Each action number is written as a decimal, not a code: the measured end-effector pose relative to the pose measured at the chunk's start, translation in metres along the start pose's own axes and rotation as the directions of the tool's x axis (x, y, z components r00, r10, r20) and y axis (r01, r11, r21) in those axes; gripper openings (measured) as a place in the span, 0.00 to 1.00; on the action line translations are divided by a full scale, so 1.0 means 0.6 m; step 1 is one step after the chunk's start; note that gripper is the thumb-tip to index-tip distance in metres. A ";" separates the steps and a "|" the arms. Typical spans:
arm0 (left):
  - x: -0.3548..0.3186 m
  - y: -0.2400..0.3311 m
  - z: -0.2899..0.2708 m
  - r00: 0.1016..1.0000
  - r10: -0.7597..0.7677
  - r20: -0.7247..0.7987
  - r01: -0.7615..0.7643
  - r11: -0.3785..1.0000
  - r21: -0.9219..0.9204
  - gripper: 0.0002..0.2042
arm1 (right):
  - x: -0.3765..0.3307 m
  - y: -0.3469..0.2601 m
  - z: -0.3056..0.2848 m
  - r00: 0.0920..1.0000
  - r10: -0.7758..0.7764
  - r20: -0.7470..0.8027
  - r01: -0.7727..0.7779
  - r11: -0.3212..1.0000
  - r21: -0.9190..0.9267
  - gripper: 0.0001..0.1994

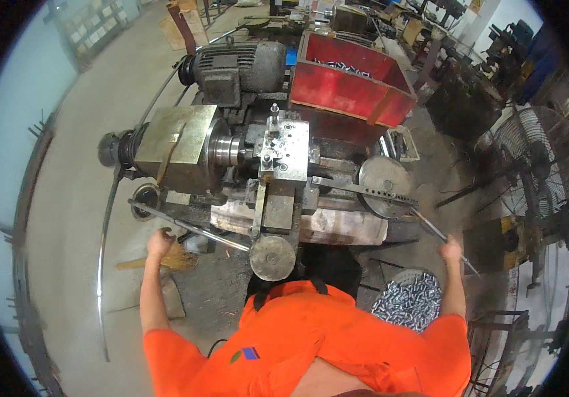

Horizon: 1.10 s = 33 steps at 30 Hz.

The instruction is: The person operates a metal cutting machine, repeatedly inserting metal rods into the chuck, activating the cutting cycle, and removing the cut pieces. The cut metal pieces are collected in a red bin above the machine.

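Observation:
A small metal lathe stands in front of me, with a round metal chuck at its spindle and a block-shaped tool post beside it. My right hand is wrapped round a long rod lever that runs out from the disc on the machine's right. On the other side, my left hand is held just below a second lever, apart from it. Its fingers are curled together, and whatever they may hold is too small to make out. That lever joins a smaller round disc near my waist.
A dark electric motor sits behind the lathe, beside a red bin with metal parts inside. A basket of shiny metal pieces stands low at my right. A broom lies on the floor at left; a large fan stands far right.

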State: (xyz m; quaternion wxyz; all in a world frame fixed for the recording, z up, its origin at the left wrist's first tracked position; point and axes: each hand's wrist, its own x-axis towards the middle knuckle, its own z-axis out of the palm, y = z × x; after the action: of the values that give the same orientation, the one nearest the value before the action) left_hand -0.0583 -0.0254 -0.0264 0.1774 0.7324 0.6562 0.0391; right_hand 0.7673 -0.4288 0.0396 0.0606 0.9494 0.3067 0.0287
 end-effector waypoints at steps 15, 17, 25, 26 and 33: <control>0.052 0.102 -0.030 0.887 -0.428 -0.173 -0.003 0.370 -0.929 0.16 | -0.335 -0.120 0.012 0.978 -0.016 0.210 -0.129 0.743 0.657 0.17; 0.043 0.108 -0.039 0.919 -0.386 -0.079 0.084 0.388 -0.918 0.19 | -0.359 -0.165 -0.026 0.969 -0.071 0.235 -0.160 0.546 0.823 0.13; 0.042 0.103 -0.037 0.929 -0.357 -0.099 0.070 0.431 -0.900 0.20 | -0.376 -0.187 -0.022 0.943 -0.005 0.332 -0.287 0.489 0.824 0.14; 0.044 0.106 -0.037 0.924 -0.369 -0.102 0.073 0.432 -0.899 0.20 | -0.379 -0.193 -0.024 0.954 0.019 0.299 -0.278 0.426 0.861 0.13; 0.029 0.121 -0.075 0.915 -0.399 0.055 0.284 0.541 -0.792 0.21 | -0.366 -0.187 -0.048 0.950 -0.076 0.302 -0.224 0.509 0.831 0.16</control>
State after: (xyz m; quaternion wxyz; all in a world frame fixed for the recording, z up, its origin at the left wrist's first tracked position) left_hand 0.0002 -0.0044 0.0351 0.4402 0.4331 0.7117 0.3348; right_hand 0.5216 -0.4646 0.0494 -0.3714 0.8595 0.2263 -0.2685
